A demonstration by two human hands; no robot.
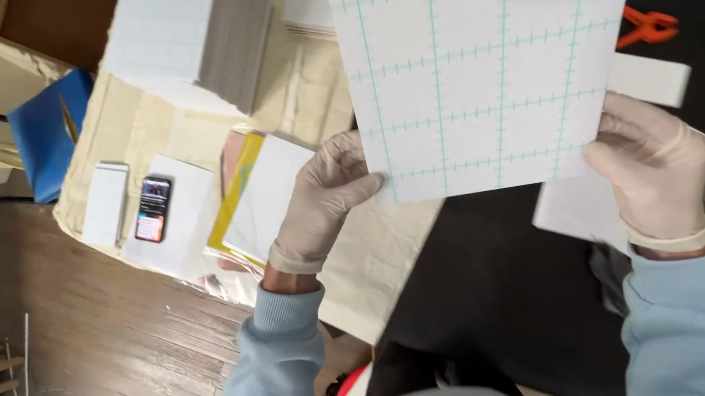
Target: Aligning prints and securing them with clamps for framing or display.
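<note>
Left hand [325, 194] and right hand [649, 163], both gloved, fingers closed, pinching gridded sheet [488, 53] near corners, holding it above black mat [490, 280].

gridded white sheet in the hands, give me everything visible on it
The gridded sheet is a large, flat white sheet, seemingly paper or thin board, printed with teal grid lines carrying small tick marks. It is held up in front of the camera, slightly rotated, its top running out of frame. The gloved left hand grips its lower left corner and the gloved right hand its lower right corner. It hides part of the table behind.
</note>
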